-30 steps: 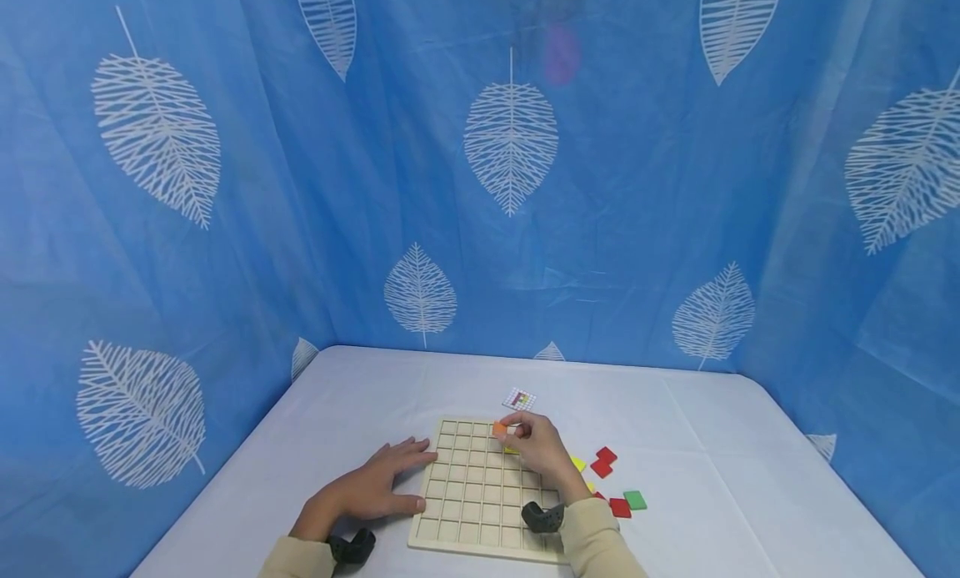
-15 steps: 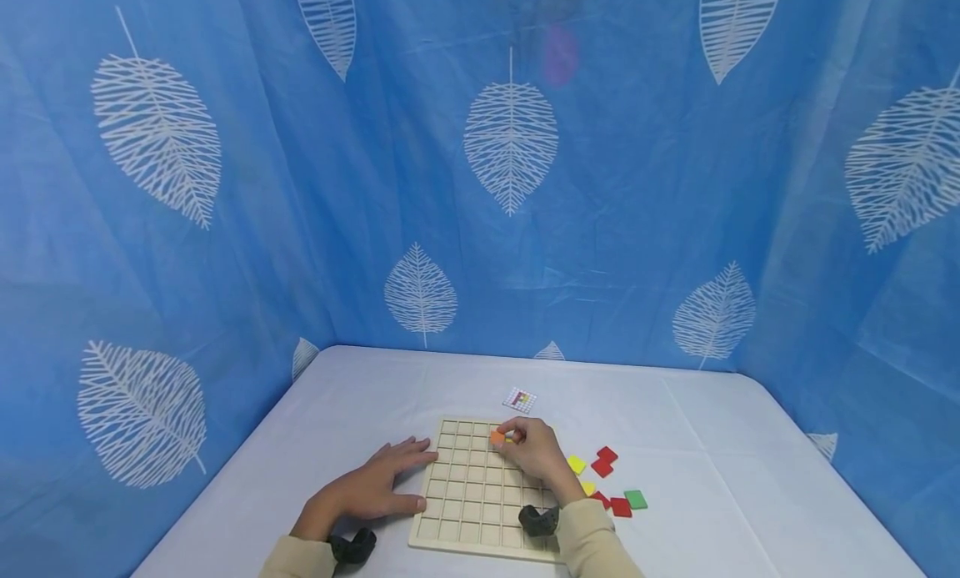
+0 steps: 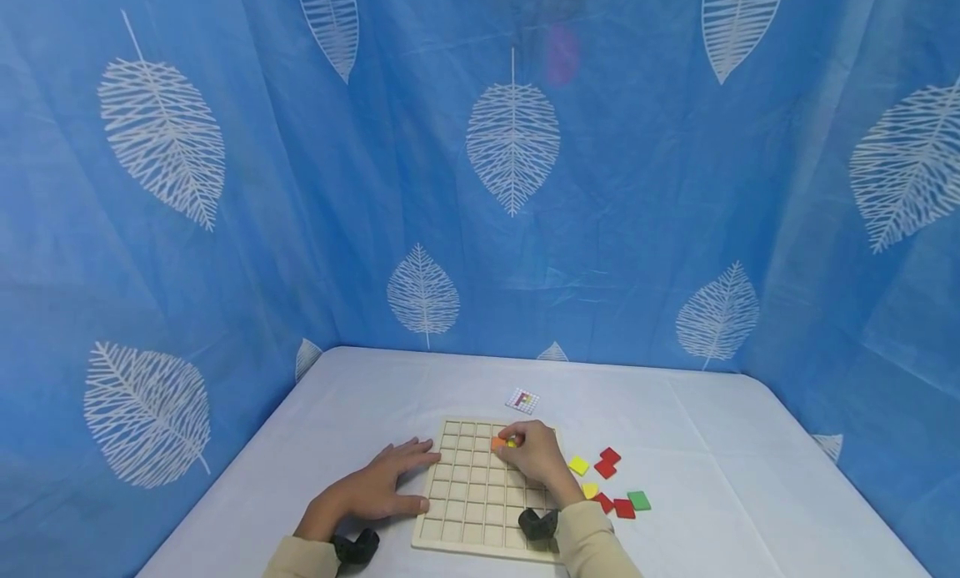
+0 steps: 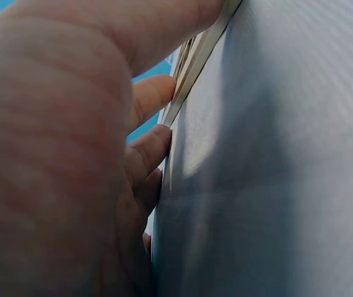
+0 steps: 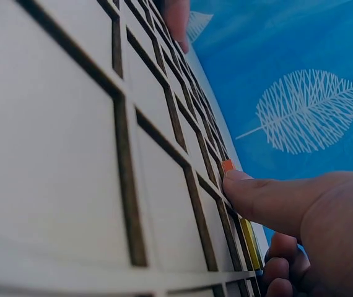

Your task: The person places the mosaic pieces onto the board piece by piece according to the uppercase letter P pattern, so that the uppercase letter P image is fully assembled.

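A pale wooden grid board (image 3: 467, 510) lies on the white table. My right hand (image 3: 534, 454) is over its far part, thumb and fingers pinching a small orange square tile (image 3: 497, 443) at a cell of the grid. Just right of it a yellow tile (image 3: 512, 443) sits in the board, partly covered by the fingers; the right wrist view shows this yellow tile (image 5: 249, 244) beside the thumb. My left hand (image 3: 378, 485) lies at the board's left side with fingers spread and extended, the thumb and fingertips touching the board's edge (image 4: 195, 65).
Beyond the board lies a small card (image 3: 522, 400) printed with a coloured grid pattern. To the right are loose red tiles (image 3: 605, 468), yellow tiles (image 3: 578, 465) and one green tile (image 3: 639, 500). A blue leaf-patterned curtain (image 3: 600, 253) surrounds the table's back and sides.
My right hand has brought the orange tile slightly nearer to me, from the board's far edge down to a cell left of the yellow tile. The left hand keeps its place.
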{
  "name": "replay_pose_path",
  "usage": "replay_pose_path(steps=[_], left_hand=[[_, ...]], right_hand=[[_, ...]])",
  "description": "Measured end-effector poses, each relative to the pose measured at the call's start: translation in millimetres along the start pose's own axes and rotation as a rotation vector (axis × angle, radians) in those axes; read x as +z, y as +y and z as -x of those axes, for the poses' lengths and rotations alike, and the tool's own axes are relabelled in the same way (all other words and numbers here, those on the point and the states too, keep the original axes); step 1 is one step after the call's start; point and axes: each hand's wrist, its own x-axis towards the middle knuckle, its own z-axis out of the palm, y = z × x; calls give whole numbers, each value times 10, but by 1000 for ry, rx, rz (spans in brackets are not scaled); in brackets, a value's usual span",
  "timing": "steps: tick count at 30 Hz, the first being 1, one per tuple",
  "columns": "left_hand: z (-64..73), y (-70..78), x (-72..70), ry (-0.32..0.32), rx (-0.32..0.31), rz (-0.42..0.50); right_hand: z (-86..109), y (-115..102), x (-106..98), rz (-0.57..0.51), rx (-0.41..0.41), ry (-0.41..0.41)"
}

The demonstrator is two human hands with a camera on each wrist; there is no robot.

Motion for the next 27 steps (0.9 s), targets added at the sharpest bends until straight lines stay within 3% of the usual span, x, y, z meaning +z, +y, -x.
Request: replay_pose_path(steps=[12, 27], left_hand=[[-3, -4, 6, 3, 6, -9], [13, 17, -9, 2, 13, -4]], right_hand=[[-7, 3, 9, 16, -7, 17], [3, -10, -18, 5, -8, -26]])
